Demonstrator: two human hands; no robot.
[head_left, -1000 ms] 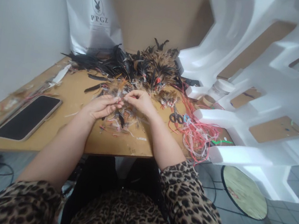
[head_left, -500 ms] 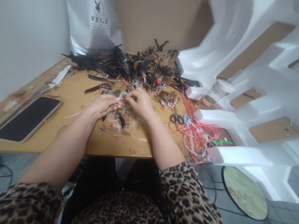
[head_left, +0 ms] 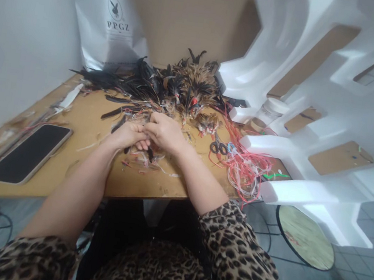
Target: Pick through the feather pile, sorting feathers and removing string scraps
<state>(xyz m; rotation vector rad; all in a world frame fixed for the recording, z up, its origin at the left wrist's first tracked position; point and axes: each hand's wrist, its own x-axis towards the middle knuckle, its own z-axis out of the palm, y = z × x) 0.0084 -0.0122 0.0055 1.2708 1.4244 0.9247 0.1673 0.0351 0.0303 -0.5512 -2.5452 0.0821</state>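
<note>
My left hand [head_left: 127, 135] is closed in a pinch near the table's front, with brownish feather fluff [head_left: 140, 117] showing just above its fingers. Against its fingertips presses my right hand [head_left: 164, 132], also closed, fingers bent downward. Whatever sits between the two sets of fingertips is mostly covered by the right hand. Loose feather scraps and pale strings [head_left: 145, 159] lie under both hands. Behind them spreads a pile of long black feathers [head_left: 129, 81], next to a brown feather bundle [head_left: 195, 78]. A smaller feather bunch [head_left: 207, 123] rests right of my right hand.
Black-handled scissors [head_left: 219, 147] and a tangle of pink and white strings [head_left: 247, 171] lie to the right. White foam pieces [head_left: 287, 191] crowd that side, near a lidded jar [head_left: 274, 109]. A phone [head_left: 28, 153] lies at left; a silver bag [head_left: 113, 46] stands behind.
My hands have come closer together, the right one turning over and covering the fingertips. Brown feathers that stuck up from the left fingers are now largely hidden. The view has shifted slightly.
</note>
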